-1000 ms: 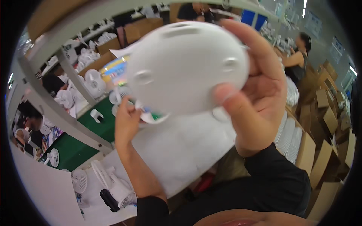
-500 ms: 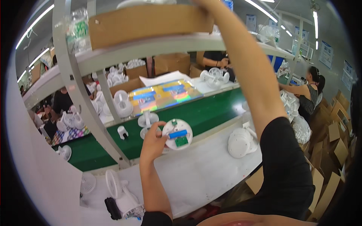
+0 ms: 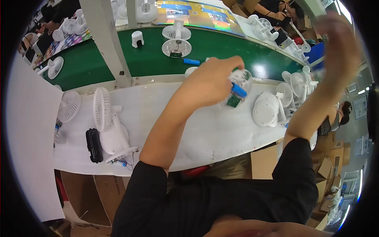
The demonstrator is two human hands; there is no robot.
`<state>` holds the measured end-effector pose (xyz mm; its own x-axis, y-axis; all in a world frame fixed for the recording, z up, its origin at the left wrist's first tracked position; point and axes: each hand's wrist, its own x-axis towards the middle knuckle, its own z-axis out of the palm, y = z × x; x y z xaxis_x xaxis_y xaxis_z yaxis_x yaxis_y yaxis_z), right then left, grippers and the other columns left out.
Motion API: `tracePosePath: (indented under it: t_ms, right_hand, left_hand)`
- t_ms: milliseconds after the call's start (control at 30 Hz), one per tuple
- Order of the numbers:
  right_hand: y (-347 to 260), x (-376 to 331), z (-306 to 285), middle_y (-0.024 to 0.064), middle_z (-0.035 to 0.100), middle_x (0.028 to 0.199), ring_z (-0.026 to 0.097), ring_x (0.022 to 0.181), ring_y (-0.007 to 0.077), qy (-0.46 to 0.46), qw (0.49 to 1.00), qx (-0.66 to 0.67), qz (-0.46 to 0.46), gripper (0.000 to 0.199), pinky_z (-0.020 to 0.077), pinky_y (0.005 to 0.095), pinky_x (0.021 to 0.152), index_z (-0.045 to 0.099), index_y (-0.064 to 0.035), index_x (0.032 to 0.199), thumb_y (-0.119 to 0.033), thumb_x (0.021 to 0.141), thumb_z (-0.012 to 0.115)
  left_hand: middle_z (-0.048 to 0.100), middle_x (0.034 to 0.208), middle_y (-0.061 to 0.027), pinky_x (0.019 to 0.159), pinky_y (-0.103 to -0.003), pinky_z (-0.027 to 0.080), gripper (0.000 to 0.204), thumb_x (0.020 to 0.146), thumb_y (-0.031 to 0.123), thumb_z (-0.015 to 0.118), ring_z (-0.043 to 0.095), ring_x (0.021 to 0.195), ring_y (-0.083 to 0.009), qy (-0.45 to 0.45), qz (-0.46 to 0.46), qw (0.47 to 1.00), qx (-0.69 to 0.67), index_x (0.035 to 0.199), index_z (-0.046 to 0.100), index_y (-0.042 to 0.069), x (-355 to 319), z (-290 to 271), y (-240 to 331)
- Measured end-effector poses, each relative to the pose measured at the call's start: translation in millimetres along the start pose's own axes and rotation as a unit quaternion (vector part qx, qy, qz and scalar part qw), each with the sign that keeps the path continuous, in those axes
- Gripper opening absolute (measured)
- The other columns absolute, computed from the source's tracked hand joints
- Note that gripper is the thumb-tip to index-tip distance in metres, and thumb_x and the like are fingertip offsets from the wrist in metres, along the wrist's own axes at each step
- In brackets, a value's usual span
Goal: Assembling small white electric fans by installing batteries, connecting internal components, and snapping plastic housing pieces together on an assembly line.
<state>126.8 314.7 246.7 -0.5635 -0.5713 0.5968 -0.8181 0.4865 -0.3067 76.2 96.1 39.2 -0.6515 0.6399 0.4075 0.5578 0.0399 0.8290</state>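
My left hand point(image 3: 207, 83) is closed on the edge of a round white fan base point(image 3: 245, 79) above the white worktop. Inside the base show a blue cylindrical battery point(image 3: 239, 90) and a green circuit board point(image 3: 233, 102). At the upper right, my right hand point(image 3: 337, 39) is raised and smeared by motion; whether it holds anything cannot be made out. Below it stands a white desk fan point(image 3: 265, 110) with its round base facing up. On the green belt point(image 3: 152, 59) lie another opened fan point(image 3: 176, 47) and a loose blue battery point(image 3: 192, 62).
A white fan point(image 3: 112, 134) with loose wires lies on the worktop point(image 3: 189, 134) at left, beside a black case point(image 3: 94, 145). A grey post point(image 3: 108, 43) rises at the belt's near edge. Printed colourful sheets point(image 3: 199, 15) lie beyond; cardboard boxes point(image 3: 323, 173) crowd the right.
My view has tilted down. My right hand has come down from the cardboard box on the upper shelf. My left hand has carried the fan base rightward.
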Motion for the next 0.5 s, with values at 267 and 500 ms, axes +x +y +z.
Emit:
tracePosePath:
  t_ms: [267,500]
  right_hand:
    - [185.1,-35.4,213.9,0.0104,0.063,0.114,0.064,0.073,0.0149,-0.205,0.915,-0.026,0.348,0.044,0.0524,0.0304,0.070,0.053,-0.0048,0.133,-0.024,0.094,0.059]
    - [243.1,-29.5,270.9,0.0062,0.065,0.080,0.066,0.062,0.0126,-0.133,0.888,0.132,0.419,0.028,0.0512,0.0244,0.058,0.067,-0.0012,0.106,-0.026,0.094,0.061]
  left_hand:
    - [0.061,0.065,-0.0110,0.047,-0.030,0.029,0.038,0.072,-0.005,0.053,0.043,0.047,-0.0214,-0.120,0.036,0.991,-0.050,0.108,0.059,0.006,-4.8,-6.3,-0.9]
    - [0.063,0.071,-0.0139,0.052,-0.037,0.036,0.039,0.073,-0.002,0.053,0.051,0.053,-0.0325,-0.154,0.062,0.986,-0.030,0.110,0.059,0.008,-3.7,0.5,1.4]
